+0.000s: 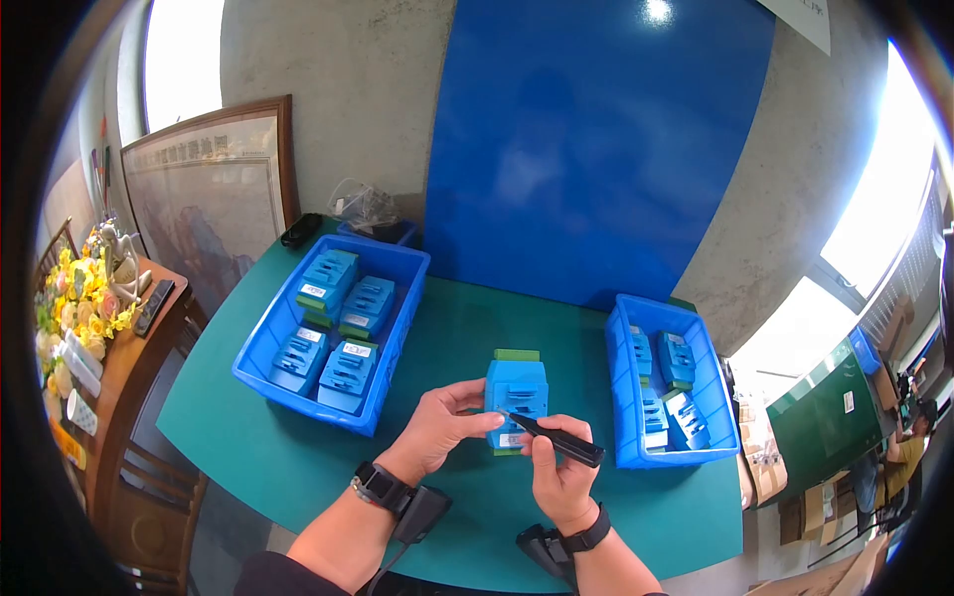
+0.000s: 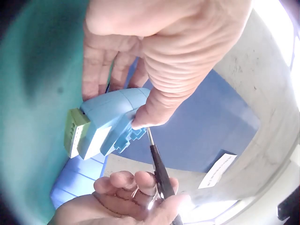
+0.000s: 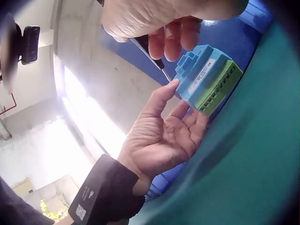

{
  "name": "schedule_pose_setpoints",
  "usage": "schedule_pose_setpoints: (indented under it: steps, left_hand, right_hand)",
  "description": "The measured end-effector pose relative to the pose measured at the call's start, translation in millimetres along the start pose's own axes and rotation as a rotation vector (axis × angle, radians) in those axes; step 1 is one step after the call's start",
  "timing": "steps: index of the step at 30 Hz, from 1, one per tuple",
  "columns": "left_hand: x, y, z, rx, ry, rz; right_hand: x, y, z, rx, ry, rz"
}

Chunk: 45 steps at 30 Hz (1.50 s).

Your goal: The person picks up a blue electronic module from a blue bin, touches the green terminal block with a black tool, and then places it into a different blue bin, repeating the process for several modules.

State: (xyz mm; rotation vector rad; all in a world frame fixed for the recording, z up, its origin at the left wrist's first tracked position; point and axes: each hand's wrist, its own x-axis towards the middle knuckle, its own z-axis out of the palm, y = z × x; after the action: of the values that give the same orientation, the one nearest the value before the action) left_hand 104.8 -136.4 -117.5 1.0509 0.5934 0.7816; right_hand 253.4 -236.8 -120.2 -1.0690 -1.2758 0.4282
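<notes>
Over the desk [image 1: 457,338], between one crate [image 1: 308,409] near its left edge and another crate [image 1: 676,459] at its right edge, the grip of your left hand [image 1: 442,431] is clamped on a blue module [image 1: 517,375], thumb on its slotted face. Your right hand [image 1: 562,479] grips a black-handled tool [image 1: 572,447], its metal tip [image 2: 150,136] at that face, just beside your left thumb.

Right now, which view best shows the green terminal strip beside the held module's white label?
Right wrist: the green terminal strip shows along its length, with its row of openings clear. Left wrist catches it at a slant, foreshortened. Head shows only a thin green edge just below the white label on the blue module.
</notes>
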Motion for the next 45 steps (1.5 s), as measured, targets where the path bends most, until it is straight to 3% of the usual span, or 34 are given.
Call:
schedule_pose_setpoints:
  steps: [7, 13, 27, 32, 40, 45]
  left_hand:
    - [1, -3, -4, -0.032, 0.038, -0.009]
    - [5, -4, -11, -0.291, 0.177, -0.071]
    - [8, -10, -17, -0.373, 0.142, -0.100]
    - [9, -10, -18, -0.409, 0.139, -0.110]
    - [-10, 20, 3, -0.187, 0.100, 0.050]
    - [-25, 93, -8, 0.038, 0.067, 0.220]
  right_hand:
    - [2, -3, -1, -0.016, 0.053, -0.009]
    - [2, 0, -7, -0.005, 0.164, -0.050]
    - [-3, -1, -8, 0.080, 0.106, -0.097]
    - [0, 1, -7, 0.126, 0.248, -0.093]
    - [17, 28, -13, 0.284, 0.471, 0.258]
    - [21, 41, -17, 0.320, 0.451, 0.371]
